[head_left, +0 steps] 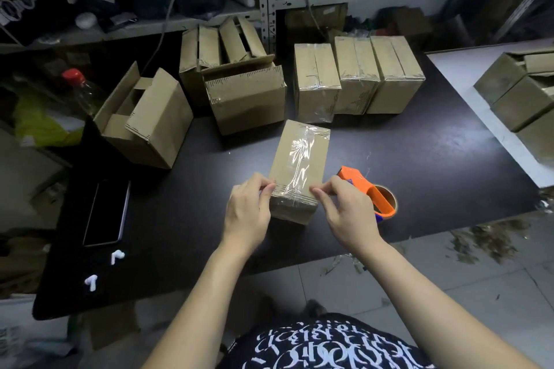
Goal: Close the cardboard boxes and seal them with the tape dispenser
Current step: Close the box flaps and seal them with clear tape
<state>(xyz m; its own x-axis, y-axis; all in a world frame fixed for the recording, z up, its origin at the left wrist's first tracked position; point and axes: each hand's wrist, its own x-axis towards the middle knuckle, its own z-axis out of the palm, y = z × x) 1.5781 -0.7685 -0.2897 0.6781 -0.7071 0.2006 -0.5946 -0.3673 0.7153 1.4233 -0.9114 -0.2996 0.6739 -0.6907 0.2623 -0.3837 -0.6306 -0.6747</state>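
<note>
Taped box (pixel 299 159): closed, lying flat near the middle of the dark surface (pixel 419 159), long side running away from the person, near end tilted slightly left.
Left grip (pixel 247 213): at the near-left corner of the taped box, thumb and curled fingers pinching the top edge, grasping the box.
Right grip (pixel 344 213): at the near-right corner of the taped box, thumb and forefinger pinched on the edge where the tape folds over, the other fingers curled beneath.
Box against grips: held between the two, near end caught from both sides, far end free.
Clear tape (pixel 302 153): glossy strip down the length of the lid, wrinkled and catching white glare, wrapped over the near end.
Cardboard: plain brown, matte, rectangular, with dashed dark print along the edges.
Tape dispenser (pixel 377 195): just right of the taped box, partly behind the right grip, orange plastic frame around a brown-cored roll, resting on the surface, ungrasped.
Open box (pixel 150 123): well left of the taped box, flaps standing up.
Second open box (pixel 245 96): beyond the taped box, slightly left, with flat cardboard pieces leaning behind it.
Three sealed boxes (pixel 356 75): beyond the taped box, to the right, side by side and touching, tape shiny on the seams.
Phone (pixel 106 213): far left of the taped box, screen dark, flat.
Earbuds (pixel 117 257): two, white, nearer the person than the phone.
</note>
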